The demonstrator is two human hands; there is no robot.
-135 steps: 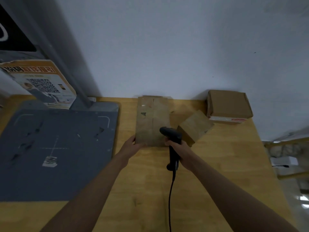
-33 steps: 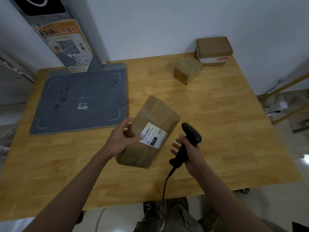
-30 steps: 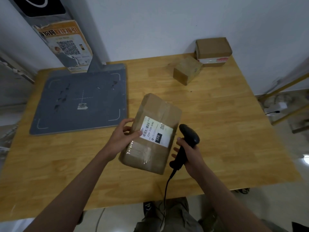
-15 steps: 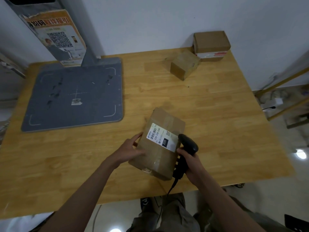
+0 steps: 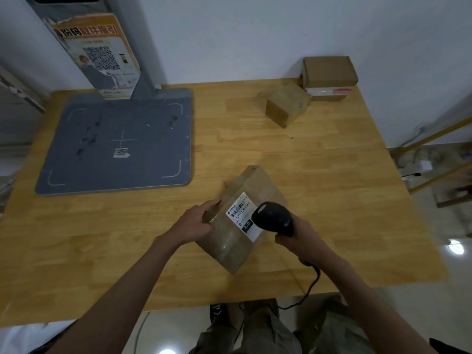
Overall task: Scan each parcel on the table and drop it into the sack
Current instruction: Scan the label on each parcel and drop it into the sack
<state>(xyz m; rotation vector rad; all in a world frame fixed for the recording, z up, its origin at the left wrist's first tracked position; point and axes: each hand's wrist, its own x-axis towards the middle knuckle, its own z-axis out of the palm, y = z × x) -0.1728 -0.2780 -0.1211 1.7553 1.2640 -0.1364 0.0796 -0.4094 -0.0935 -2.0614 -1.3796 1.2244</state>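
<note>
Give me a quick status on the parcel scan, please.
Left hand holds parcel. Right hand grips scanner over label. Nothing in the way.

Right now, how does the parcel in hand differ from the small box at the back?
The held parcel is long, shows a white barcode label, and is gripped by the left hand. The small box is stubby, shows no label, and sits untouched. Both are brown and taped.
</note>
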